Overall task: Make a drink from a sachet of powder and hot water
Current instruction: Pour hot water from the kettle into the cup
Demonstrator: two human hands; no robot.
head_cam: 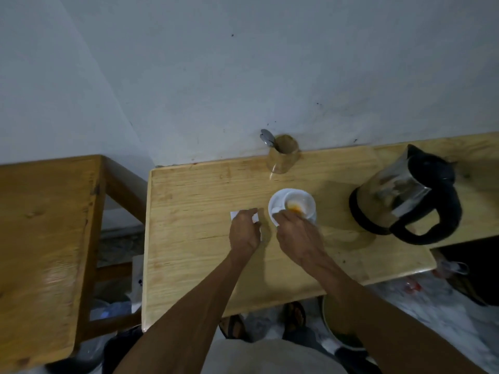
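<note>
The light is dim and cool, and the wall (243,76) reads grey-blue. Soft shadows fall on the table (202,252) toward 3 o'clock of the hands and the kettle (405,195). A faint sheen lies on the bench (46,265) at 9 o'clock. The picture is soft and slightly smeared throughout, and straight edges bow toward the frame's borders.

Pale grained wood table (194,201), glossy white ceramic cup (303,202), black plastic-and-glass kettle (405,195)

Left hand (244,231) pressing a white sachet (256,217) onto the counter (194,238), right hand (298,232) touching the cup (298,205) holding orange powder, kettle (405,193) standing near.
</note>
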